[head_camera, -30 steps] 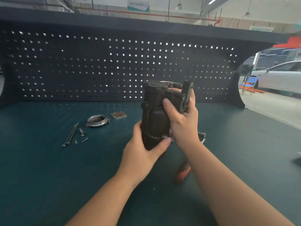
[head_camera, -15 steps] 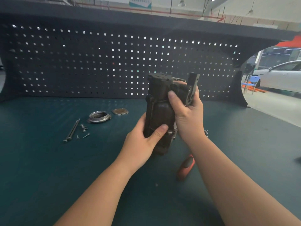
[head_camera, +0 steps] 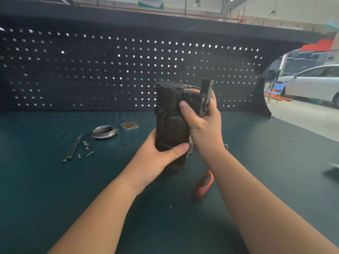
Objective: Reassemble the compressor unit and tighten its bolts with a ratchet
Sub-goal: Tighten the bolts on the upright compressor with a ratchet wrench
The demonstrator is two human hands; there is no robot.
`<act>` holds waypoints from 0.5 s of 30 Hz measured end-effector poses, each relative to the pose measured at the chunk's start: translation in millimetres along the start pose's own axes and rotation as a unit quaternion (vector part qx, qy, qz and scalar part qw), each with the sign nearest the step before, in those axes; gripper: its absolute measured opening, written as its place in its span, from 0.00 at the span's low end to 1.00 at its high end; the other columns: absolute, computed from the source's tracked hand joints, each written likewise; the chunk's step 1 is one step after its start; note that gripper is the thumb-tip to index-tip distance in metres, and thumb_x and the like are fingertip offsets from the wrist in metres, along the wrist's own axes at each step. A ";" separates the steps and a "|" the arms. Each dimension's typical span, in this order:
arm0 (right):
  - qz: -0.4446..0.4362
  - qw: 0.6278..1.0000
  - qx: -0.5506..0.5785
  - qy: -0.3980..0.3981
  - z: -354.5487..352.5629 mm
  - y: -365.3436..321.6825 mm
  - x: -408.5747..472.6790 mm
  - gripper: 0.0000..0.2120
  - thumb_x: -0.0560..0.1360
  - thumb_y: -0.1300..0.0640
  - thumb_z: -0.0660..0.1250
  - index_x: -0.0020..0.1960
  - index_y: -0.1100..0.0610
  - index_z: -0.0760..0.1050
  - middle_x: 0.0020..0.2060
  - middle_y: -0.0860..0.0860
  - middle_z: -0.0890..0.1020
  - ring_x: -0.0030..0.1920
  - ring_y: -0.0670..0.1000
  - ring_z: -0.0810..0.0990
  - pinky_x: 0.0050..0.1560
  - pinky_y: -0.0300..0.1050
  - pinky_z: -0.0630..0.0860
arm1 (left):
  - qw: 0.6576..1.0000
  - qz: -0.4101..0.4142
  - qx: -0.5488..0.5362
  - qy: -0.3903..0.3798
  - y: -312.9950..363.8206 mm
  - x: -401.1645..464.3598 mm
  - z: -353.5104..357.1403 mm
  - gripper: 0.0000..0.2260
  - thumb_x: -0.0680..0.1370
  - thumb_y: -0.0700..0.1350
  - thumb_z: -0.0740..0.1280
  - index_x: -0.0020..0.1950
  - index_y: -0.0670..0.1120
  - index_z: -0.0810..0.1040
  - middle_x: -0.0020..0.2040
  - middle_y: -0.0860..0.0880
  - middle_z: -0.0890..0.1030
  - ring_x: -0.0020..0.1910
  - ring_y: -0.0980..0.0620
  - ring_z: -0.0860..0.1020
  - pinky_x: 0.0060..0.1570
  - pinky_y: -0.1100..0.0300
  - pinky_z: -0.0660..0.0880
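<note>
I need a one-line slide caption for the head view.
Left hand and right hand hold a dark cast-metal compressor body upright above the green workbench.

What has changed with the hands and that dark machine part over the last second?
Little changed. The left hand shifted its grip on the compressor body, its thumb now lying higher across the front. The right hand still holds the upper part. The ring, plate and long bolts lie unmoved.

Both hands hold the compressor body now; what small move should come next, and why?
Probably set the compressor body, gripped by the left hand and right hand, down on the bench: the ring cover and long bolts lie unfitted.
</note>
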State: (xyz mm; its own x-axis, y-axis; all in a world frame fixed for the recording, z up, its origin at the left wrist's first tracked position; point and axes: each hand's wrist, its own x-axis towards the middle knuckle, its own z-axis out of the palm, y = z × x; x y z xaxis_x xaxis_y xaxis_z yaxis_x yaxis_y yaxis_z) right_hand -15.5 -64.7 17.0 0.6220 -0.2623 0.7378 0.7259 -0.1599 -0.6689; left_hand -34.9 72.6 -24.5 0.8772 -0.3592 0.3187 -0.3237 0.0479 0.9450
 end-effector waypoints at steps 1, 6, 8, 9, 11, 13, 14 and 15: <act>-0.001 1.000 0.002 -0.001 -0.3 0.1 0.0 0.11 0.65 0.44 0.72 0.47 0.35 0.80 0.70 0.63 0.65 0.69 0.62 0.69 0.66 0.62 0.70 | 1.000 -0.005 -0.002 -0.002 0.8 -0.1 0.0 0.26 0.63 0.57 0.75 0.60 0.58 0.75 0.53 0.61 0.84 0.53 0.65 0.81 0.46 0.72 0.75; -0.008 1.000 0.009 -0.004 -0.6 0.7 -1.2 0.10 0.65 0.45 0.72 0.47 0.35 0.80 0.71 0.63 0.65 0.69 0.61 0.70 0.66 0.62 0.69 | 0.998 -0.030 -0.050 -0.015 -0.7 3.0 1.3 0.25 0.66 0.50 0.78 0.61 0.58 0.75 0.55 0.57 0.84 0.56 0.58 0.81 0.58 0.58 0.75; -0.014 1.000 0.017 -0.008 -0.4 2.6 -2.1 0.11 0.66 0.45 0.72 0.47 0.35 0.80 0.71 0.62 0.64 0.69 0.62 0.69 0.66 0.62 0.69 | 0.995 -0.043 -0.084 -0.014 -2.1 3.1 3.7 0.26 0.65 0.48 0.76 0.62 0.57 0.75 0.55 0.55 0.84 0.55 0.56 0.82 0.56 0.56 0.76; -0.019 1.000 0.018 -0.013 -0.2 3.8 -2.4 0.12 0.66 0.45 0.72 0.48 0.34 0.79 0.70 0.61 0.65 0.69 0.61 0.69 0.66 0.62 0.69 | 0.994 -0.049 -0.098 -0.010 -1.6 2.3 4.8 0.28 0.64 0.48 0.76 0.63 0.57 0.75 0.55 0.55 0.84 0.54 0.55 0.83 0.54 0.57 0.76; -0.029 0.999 0.020 -0.031 0.5 7.5 -1.9 0.16 0.66 0.46 0.72 0.52 0.32 0.76 0.71 0.60 0.66 0.71 0.61 0.67 0.68 0.62 0.68 | 0.996 -0.041 -0.083 0.014 -0.6 0.6 4.2 0.33 0.63 0.51 0.77 0.66 0.58 0.72 0.61 0.54 0.81 0.57 0.56 0.81 0.56 0.57 0.76; -0.037 0.998 0.033 -0.045 -0.7 11.1 -0.3 0.23 0.67 0.47 0.72 0.58 0.30 0.71 0.71 0.59 0.67 0.72 0.61 0.64 0.69 0.63 0.65 | 0.999 0.003 0.014 0.044 1.0 -2.0 2.7 0.40 0.61 0.58 0.76 0.71 0.62 0.65 0.71 0.56 0.71 0.66 0.60 0.74 0.65 0.56 0.72; -0.044 0.997 0.041 -0.049 -2.3 13.0 0.2 0.27 0.68 0.49 0.72 0.63 0.32 0.68 0.70 0.58 0.68 0.72 0.61 0.65 0.69 0.63 0.64 | 0.997 0.038 0.043 0.049 1.0 -3.3 2.9 0.43 0.62 0.60 0.75 0.74 0.62 0.60 0.72 0.58 0.68 0.68 0.61 0.71 0.67 0.58 0.70; -0.054 0.996 0.047 -0.051 -4.0 14.6 0.0 0.32 0.69 0.51 0.72 0.68 0.36 0.64 0.70 0.56 0.68 0.70 0.60 0.67 0.69 0.62 0.66 | 0.994 0.081 0.043 0.052 1.2 -4.6 4.2 0.44 0.64 0.60 0.74 0.75 0.61 0.56 0.72 0.61 0.67 0.68 0.64 0.70 0.67 0.62 0.70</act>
State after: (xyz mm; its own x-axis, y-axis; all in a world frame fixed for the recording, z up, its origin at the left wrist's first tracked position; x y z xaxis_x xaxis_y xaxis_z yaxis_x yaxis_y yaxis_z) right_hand -6.1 -70.9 6.8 0.5626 -0.1491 0.8132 0.8110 -0.0913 -0.5778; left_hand -40.8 70.4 -25.1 0.8415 -0.2556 0.4759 -0.4887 0.0153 0.8723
